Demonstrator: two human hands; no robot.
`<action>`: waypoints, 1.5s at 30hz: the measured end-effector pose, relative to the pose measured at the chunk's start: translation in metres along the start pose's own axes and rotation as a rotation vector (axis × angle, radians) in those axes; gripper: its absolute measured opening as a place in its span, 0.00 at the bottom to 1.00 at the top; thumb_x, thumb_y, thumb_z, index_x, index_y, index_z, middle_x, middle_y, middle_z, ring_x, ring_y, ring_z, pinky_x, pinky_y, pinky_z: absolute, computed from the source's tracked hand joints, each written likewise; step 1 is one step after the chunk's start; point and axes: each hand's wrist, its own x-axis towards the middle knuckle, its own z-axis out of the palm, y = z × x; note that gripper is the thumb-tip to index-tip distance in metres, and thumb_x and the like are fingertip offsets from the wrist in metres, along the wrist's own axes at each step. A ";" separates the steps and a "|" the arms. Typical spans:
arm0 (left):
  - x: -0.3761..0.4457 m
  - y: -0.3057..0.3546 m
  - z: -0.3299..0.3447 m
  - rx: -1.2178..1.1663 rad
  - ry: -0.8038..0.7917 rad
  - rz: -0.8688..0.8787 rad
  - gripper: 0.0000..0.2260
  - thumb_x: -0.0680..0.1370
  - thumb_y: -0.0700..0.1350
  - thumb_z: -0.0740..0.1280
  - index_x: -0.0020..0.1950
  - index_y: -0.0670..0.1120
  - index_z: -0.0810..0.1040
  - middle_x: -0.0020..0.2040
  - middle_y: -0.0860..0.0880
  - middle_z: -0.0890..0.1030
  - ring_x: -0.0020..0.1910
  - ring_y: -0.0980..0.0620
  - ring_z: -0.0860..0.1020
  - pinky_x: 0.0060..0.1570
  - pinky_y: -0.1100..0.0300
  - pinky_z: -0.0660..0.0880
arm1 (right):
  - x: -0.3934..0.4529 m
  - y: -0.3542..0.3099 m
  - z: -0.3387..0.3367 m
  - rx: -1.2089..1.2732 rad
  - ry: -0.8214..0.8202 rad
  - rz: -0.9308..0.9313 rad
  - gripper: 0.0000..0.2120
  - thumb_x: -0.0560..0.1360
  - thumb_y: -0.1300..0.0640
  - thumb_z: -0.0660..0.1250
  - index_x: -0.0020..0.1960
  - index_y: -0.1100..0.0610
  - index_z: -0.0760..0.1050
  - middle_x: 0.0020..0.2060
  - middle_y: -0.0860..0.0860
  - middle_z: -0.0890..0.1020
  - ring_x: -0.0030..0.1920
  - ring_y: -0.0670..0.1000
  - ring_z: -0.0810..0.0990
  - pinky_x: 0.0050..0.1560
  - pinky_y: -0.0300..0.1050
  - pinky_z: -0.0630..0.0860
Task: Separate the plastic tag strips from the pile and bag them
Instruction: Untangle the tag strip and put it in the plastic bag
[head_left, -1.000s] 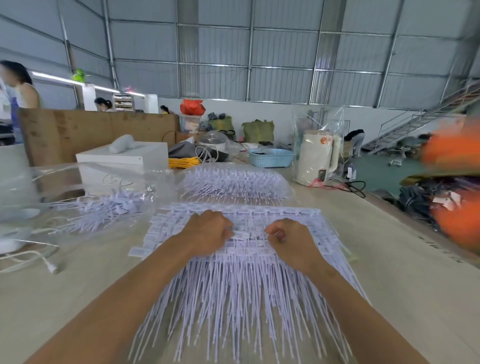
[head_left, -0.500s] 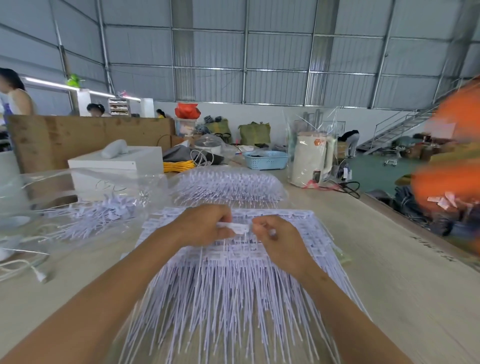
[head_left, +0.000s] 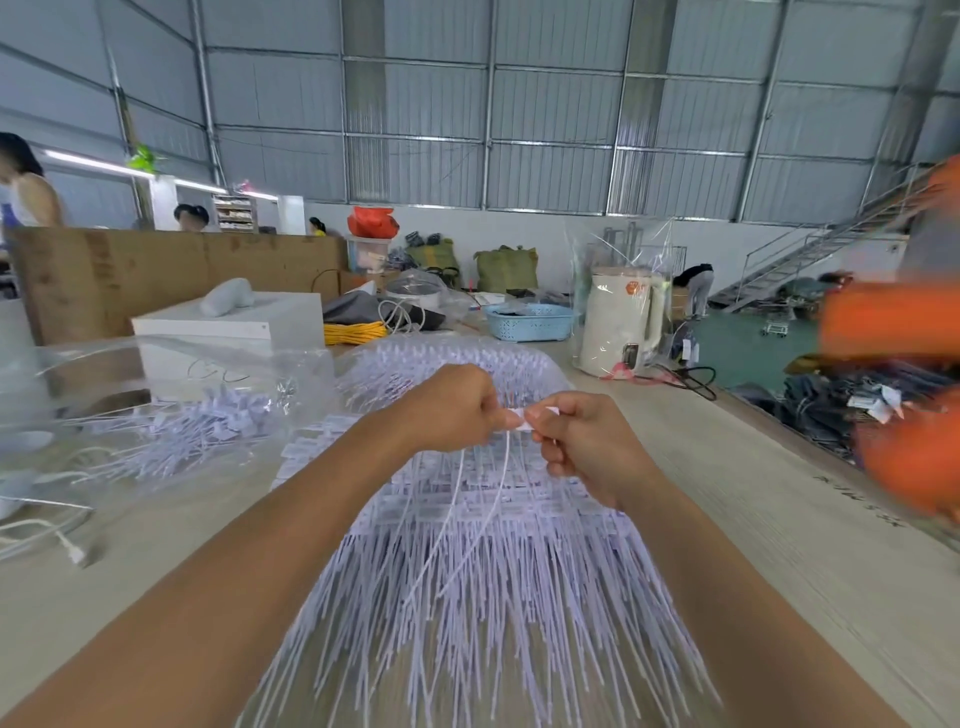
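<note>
Pinching a white tag strip (head_left: 511, 418) by its flat head, the left hand (head_left: 451, 410) and the right hand (head_left: 584, 447) meet above the pile of tag strips (head_left: 488, 571) on the table (head_left: 753, 519). Both hands have their fingers curled in, thumb and forefinger of each pressed on the small white head from opposite sides. Two thin tails hang from the pinched head and trail down toward the lower part of the pile; whether they belong to one strip or two is hard to tell.

The pile lies fanned out in front of the person, heads stacked in rows at the far end, tails spreading toward the near edge. To the left, a clear plastic bag (head_left: 156, 374) lies on the table with loose tag strips (head_left: 208, 431) inside it. Beyond the hands sits another bagged bundle of strips (head_left: 519, 364).

Farther back stand a white box (head_left: 228, 325), a coil of yellow cable (head_left: 353, 332), a blue basket (head_left: 530, 322) and a cream kettle (head_left: 623, 322) wrapped in clear plastic. A white charger cable (head_left: 62, 540) lies at the left edge. Blurred orange sleeves (head_left: 893, 322) show at the right.
</note>
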 end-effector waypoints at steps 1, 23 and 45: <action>0.001 0.001 -0.002 -0.019 -0.027 -0.016 0.15 0.78 0.52 0.65 0.40 0.43 0.80 0.32 0.53 0.78 0.28 0.62 0.73 0.29 0.68 0.67 | 0.001 -0.001 -0.001 -0.014 -0.030 0.004 0.06 0.76 0.64 0.65 0.40 0.62 0.76 0.28 0.53 0.71 0.20 0.44 0.66 0.21 0.35 0.65; 0.005 -0.001 0.007 -0.475 -0.149 -0.326 0.16 0.78 0.40 0.63 0.30 0.44 0.71 0.18 0.52 0.68 0.22 0.55 0.62 0.23 0.65 0.55 | 0.025 0.037 0.001 -0.605 0.172 -0.719 0.04 0.69 0.70 0.70 0.39 0.63 0.81 0.34 0.45 0.75 0.35 0.39 0.72 0.40 0.27 0.67; 0.007 -0.010 0.011 -0.314 -0.122 -0.031 0.14 0.80 0.42 0.61 0.33 0.48 0.71 0.32 0.50 0.73 0.29 0.55 0.69 0.31 0.62 0.66 | 0.018 0.021 0.003 -0.067 -0.272 -0.081 0.04 0.76 0.62 0.66 0.47 0.63 0.73 0.30 0.51 0.75 0.23 0.43 0.62 0.23 0.34 0.60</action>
